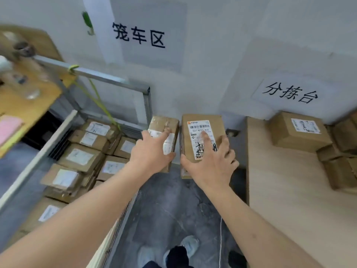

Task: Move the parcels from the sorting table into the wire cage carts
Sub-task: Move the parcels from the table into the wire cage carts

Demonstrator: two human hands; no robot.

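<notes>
Currently: left hand [152,149] fingers clamped on small parcel [164,130]; right hand [210,161] fingers spread, clamped on labelled parcel [201,136]. Both parcels carried in air over floor, between counter [280,200] at right and wire cage cart [108,79] at left, for single-trip transfer.

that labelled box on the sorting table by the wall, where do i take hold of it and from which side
Take the labelled box across its two short side faces, reaching down from above on the open table side in front. It lies flat, label up, with the wall close behind and more parcels crowding its right. Both hands are full now, so one parcel goes into the cart first.
</notes>
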